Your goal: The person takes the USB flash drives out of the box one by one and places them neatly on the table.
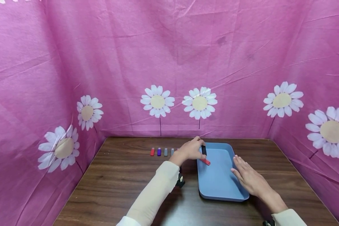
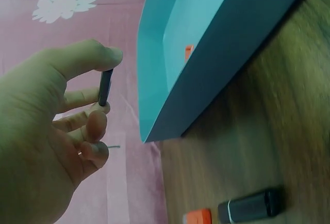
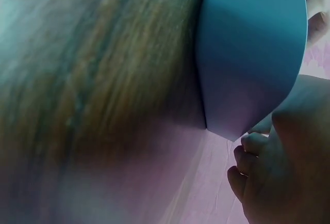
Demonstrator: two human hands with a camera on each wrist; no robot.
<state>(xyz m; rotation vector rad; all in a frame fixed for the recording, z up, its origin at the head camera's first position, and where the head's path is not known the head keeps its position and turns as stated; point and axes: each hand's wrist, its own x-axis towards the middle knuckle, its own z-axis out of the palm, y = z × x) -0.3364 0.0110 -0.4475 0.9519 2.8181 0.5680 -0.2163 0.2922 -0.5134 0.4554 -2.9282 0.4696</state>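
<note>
In the head view my left hand point(image 1: 190, 151) is over the left rim of a shallow blue tray point(image 1: 220, 180). It pinches a slim black stick, probably a USB flash drive point(image 1: 204, 150), between thumb and fingertips; the left wrist view shows this black flash drive point(image 2: 105, 87) edge-on beside the tray wall point(image 2: 206, 64). A red flash drive point(image 1: 206, 162) lies inside the tray near its left side, just below my left thumb. My right hand point(image 1: 250, 177) rests at the tray's right rim with fingers stretched out and nothing held.
Left of the tray, a row of small flash drives sits on the wooden table point(image 1: 115, 182): a red one point(image 1: 152, 152), a purple one point(image 1: 159, 152), a grey one point(image 1: 165, 152) and others partly behind my left hand. A pink flowered cloth point(image 1: 178, 62) hangs behind and along both sides.
</note>
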